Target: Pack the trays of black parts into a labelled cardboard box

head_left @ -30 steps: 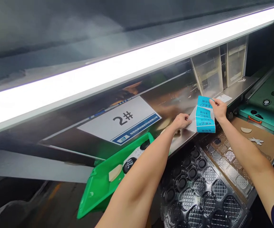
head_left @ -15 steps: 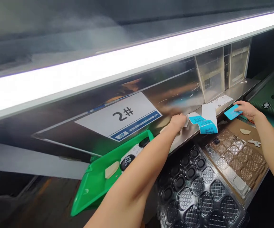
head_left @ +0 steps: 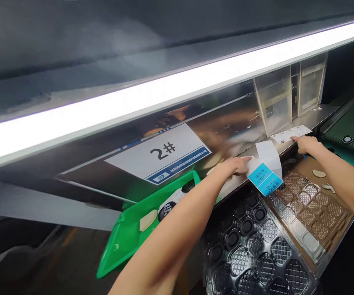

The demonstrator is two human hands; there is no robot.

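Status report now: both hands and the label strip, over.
Left hand pinching label strip at shelf edge. Right hand flat on shelf beside white slip, holding nothing visible. Nothing between the hands.

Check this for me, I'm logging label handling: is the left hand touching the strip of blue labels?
Touching. The head view shows the left hand with fingertips pinching the white backing end of the label strip, which hangs over the metal shelf edge.
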